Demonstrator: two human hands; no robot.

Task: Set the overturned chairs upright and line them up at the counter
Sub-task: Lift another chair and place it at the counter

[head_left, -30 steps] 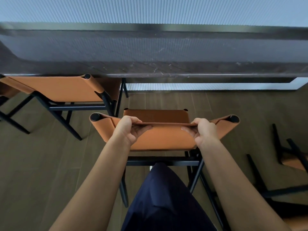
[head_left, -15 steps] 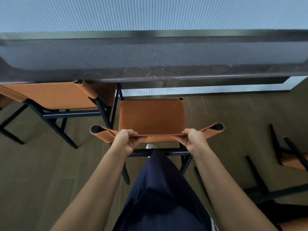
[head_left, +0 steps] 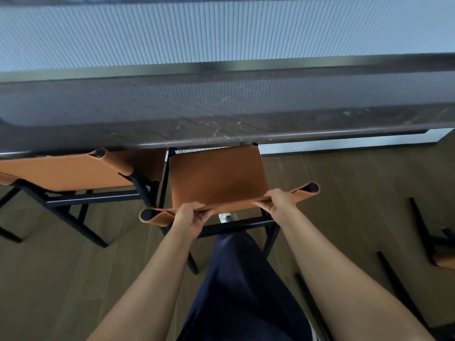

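The wood floor (head_left: pixel 344 193) carries two upright chairs side by side at the counter (head_left: pixel 221 129): a left chair (head_left: pixel 73 173) and a middle chair (head_left: pixel 216 178). An overturned chair (head_left: pixel 446 262) lies on the floor at the right, apart from them.

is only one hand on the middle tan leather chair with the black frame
No, the left hand and the right hand both grip the backrest's top edge on the middle tan leather chair.

No readable text — no labels; no signs
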